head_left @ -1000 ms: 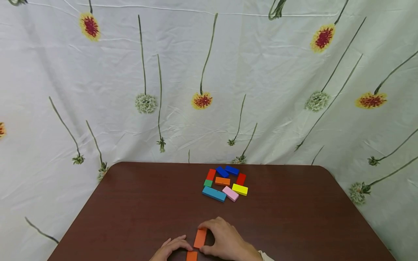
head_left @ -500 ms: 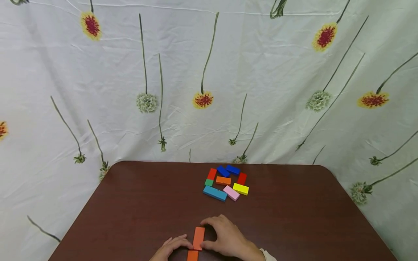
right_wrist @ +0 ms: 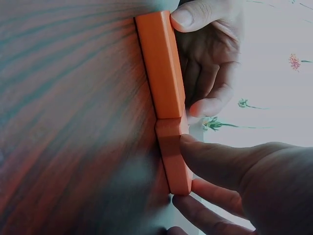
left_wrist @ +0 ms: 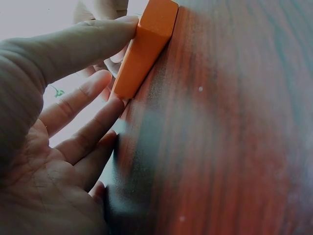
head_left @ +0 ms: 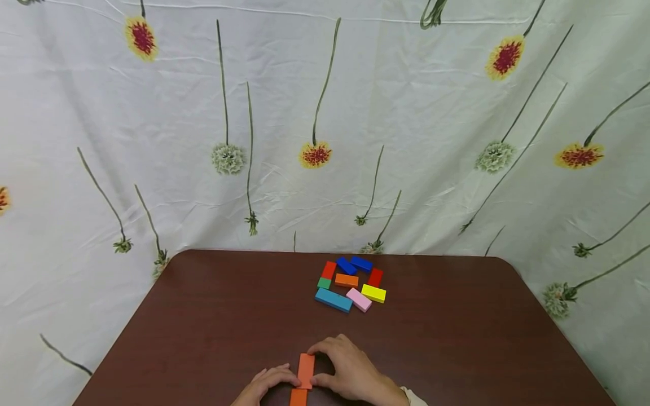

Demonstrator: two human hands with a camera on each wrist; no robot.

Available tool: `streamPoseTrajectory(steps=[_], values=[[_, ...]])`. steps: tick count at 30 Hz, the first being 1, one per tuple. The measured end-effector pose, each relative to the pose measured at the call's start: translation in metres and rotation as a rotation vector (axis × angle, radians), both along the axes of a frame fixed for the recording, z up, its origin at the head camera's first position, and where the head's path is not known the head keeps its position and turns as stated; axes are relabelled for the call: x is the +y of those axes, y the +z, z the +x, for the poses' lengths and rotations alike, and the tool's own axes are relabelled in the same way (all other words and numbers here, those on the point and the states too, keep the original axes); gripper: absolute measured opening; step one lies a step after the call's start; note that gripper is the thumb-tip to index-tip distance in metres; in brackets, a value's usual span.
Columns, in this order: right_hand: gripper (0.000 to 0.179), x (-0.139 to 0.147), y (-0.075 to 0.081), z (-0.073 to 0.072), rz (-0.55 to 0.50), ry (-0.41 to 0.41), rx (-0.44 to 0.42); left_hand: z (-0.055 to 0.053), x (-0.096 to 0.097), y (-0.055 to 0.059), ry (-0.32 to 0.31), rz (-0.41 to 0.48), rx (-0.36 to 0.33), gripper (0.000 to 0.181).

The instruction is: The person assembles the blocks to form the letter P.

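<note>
2 orange blocks lie flat before us on the brown table [head_left: 228, 327], end to end and meeting at a seam: the near orange block [head_left: 298, 398] and the far orange block [head_left: 306, 371]. Our right hand [head_left: 350, 369] has its thumb and index finger curled about the far orange block, thumb by the seam, index at the far end. Our left hand [head_left: 268, 386] sets its thumb at the near orange block and its index tip by the seam; whether it clamps or merely steadies, we cannot tell. Well apart, 9 more coloured blocks [head_left: 333, 300] sit toward the far edge.

We judge the orange blocks light, stiff and hardly fragile. Their smooth faces would probably slide readily, so small nudges should do. We'd take hold low on the long sides or by the free ends, keeping fingertips out of the seam.
</note>
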State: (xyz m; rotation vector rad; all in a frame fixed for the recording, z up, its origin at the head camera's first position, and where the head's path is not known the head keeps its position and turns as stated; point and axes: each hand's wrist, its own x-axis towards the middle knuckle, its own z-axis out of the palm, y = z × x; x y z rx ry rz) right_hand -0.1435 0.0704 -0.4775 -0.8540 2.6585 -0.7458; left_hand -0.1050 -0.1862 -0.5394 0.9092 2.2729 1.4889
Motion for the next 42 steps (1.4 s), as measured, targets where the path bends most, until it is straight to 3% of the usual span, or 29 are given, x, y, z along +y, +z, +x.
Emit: streamPoseTrajectory(steps=[5,10,18,29,31,36,42], values=[[0.037,-0.0022,0.0005,-0.0002,0.002,0.009,0.009,0.0017,0.0004,0.0009,0.001,0.031,0.161,0.037],[0.037,-0.0040,0.0001,-0.0012,-0.005,0.020,0.022,0.0006,0.0005,0.0002,-0.034,0.083,0.152,0.035],[0.037,-0.0057,-0.0014,-0.0021,0.000,0.007,-0.011,-0.0012,-0.0006,-0.0007,-0.081,0.146,0.050,0.032],[0.044,-0.0047,-0.0022,-0.0029,-0.013,0.020,0.010,-0.0021,0.0028,-0.0006,-0.102,0.202,0.196,0.033],[0.047,-0.0042,-0.0020,-0.0034,-0.017,0.017,0.001,-0.0027,0.0033,-0.0004,-0.086,0.174,0.215,0.033],[0.051,-0.0042,-0.0022,-0.0038,-0.014,0.019,-0.013,-0.0041,0.0033,0.0020,-0.014,-0.020,0.256,0.039],[0.053,-0.0039,-0.0011,-0.0030,-0.017,0.007,-0.036,-0.0073,0.0043,0.0065,0.012,-0.164,0.205,0.039]])
